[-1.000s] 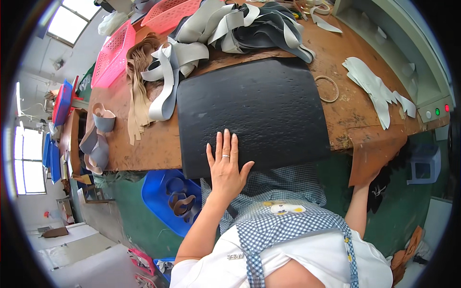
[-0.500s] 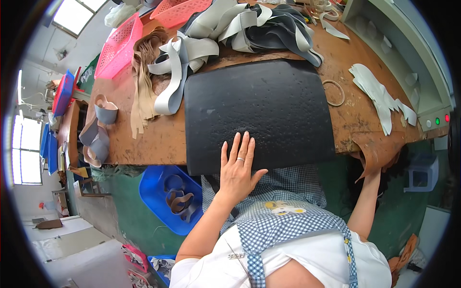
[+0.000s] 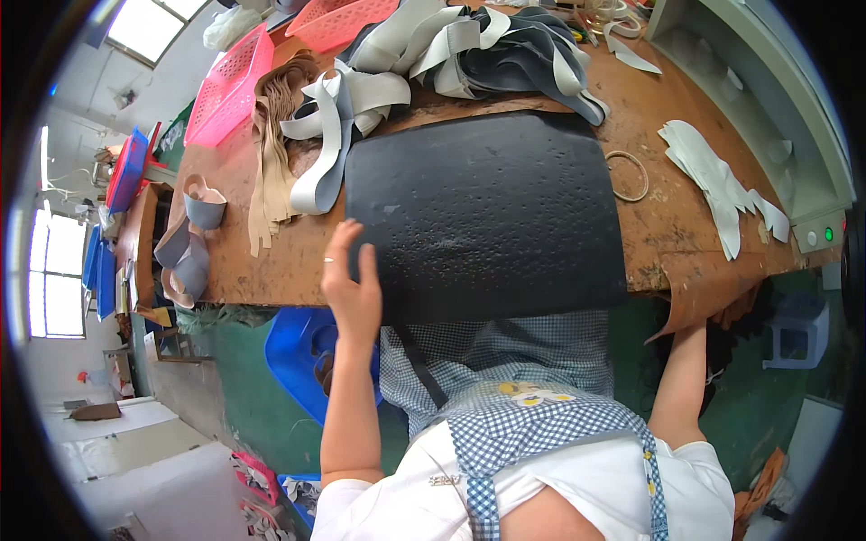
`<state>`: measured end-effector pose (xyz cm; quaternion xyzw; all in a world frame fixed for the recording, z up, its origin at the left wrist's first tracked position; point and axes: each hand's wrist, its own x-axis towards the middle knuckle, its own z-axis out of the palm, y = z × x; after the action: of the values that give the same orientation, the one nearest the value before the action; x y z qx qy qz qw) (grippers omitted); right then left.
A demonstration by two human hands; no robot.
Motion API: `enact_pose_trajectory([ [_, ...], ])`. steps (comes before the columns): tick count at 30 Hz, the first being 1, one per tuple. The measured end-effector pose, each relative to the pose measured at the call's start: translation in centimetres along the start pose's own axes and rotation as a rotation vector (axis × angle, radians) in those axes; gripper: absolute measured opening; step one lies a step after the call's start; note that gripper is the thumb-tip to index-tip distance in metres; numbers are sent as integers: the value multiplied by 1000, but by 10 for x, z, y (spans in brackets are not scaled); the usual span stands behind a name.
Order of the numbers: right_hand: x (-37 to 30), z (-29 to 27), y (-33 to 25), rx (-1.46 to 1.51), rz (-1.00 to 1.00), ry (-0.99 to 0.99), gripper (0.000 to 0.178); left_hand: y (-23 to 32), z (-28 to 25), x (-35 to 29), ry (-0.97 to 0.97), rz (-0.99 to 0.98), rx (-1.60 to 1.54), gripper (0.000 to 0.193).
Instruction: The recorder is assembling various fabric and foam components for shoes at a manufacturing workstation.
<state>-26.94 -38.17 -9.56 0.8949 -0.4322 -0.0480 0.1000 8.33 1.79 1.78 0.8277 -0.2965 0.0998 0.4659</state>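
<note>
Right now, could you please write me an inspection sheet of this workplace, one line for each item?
Surface: brown worn wooden table, scuffed, with a torn brown flap hanging off its front right edge.
Job's things: large black mat lying flat at the table's front edge.
Clutter: heap of grey and cream strips, tan strips, two pink baskets, a ring, pale cut pieces.
Hands: left hand open, raised at the mat's left front corner; right hand hidden below the table edge, behind the flap.
Cables: nothing seen.
Surroundings: blue bin under the table, green floor, windows at left, a grey machine at right.
</note>
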Motion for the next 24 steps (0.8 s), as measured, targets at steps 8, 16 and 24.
enact_pose_trajectory([
  [8, -42, 58, 23, 176, -176, 108, 36, -25, 9, -5, -62, 70, 522, 37],
  [16, -88, 64, 7, 299, -254, 218, 37, -20, 9, -6, -101, 11, 462, 42],
  [24, -106, 80, 2, 409, 37, 369, 25, 12, 25, -31, -504, 332, 465, 81],
])
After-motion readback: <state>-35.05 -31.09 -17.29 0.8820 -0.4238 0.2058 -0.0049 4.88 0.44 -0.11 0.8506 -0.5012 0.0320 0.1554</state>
